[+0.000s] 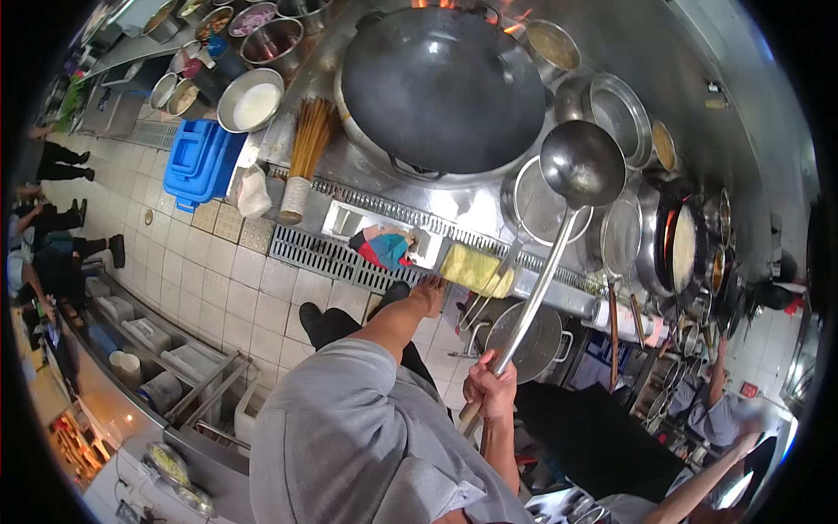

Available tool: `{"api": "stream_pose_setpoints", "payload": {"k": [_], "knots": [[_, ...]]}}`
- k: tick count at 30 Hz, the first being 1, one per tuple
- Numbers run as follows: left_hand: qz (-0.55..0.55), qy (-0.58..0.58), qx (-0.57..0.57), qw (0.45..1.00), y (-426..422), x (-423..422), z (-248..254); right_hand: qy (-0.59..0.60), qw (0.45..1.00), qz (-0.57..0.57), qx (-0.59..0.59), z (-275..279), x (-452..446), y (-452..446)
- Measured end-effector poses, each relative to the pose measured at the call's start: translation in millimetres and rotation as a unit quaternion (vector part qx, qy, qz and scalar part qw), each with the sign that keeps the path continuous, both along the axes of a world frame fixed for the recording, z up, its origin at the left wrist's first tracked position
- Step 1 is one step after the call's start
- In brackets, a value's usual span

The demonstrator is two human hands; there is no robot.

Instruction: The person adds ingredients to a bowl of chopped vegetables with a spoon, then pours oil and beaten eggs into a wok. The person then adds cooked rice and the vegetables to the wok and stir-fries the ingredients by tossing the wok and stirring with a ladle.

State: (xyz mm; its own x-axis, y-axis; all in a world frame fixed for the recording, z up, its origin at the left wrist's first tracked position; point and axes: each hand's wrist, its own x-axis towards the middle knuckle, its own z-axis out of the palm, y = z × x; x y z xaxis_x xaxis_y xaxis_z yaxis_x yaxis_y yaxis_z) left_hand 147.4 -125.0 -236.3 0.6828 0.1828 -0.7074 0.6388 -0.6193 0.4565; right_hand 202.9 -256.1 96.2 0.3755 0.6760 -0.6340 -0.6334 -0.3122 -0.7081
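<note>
My right hand [491,388] is closed around the handle of a long steel ladle [583,166]. The ladle's bowl hangs to the right of a large dark wok [443,87] and looks empty. At the front edge of the stove, beside a yellow folded cloth [476,269], is my left hand [428,295]. Its short visible fingers look apart, with nothing seen in them. A red, teal and dark cloth [384,248] lies in a recess just beyond that hand. Faint haze sits over the wok, which shows no food, and flames rise behind its far rim.
A bamboo brush [307,148] leans left of the wok. Farther left are a bowl of white stuff [255,101] and a blue bin [199,162]. A strainer [621,231] and a pan over fire [683,244] are at right. A large pot [528,345] stands below; another person [711,410] works nearby.
</note>
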Motion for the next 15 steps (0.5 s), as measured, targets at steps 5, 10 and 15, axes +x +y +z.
{"api": "stream_pose_setpoints", "payload": {"k": [5, 10, 15], "knots": [[0.056, -0.135, -0.030, 0.989, 21.1, -46.5, 6.7, 0.015, 0.999, 0.021, 0.029, 8.4, 0.7, 33.2], [0.350, -0.193, -0.019, 0.916, 75.8, -215.8, 18.0, -0.006, 0.994, 0.094, 0.060, 25.1, -5.2, 122.2], [0.655, -0.197, 0.133, 0.717, 137.2, -420.7, 57.1, -0.176, 0.966, 0.154, 0.107, 44.3, -50.9, 284.0]]}}
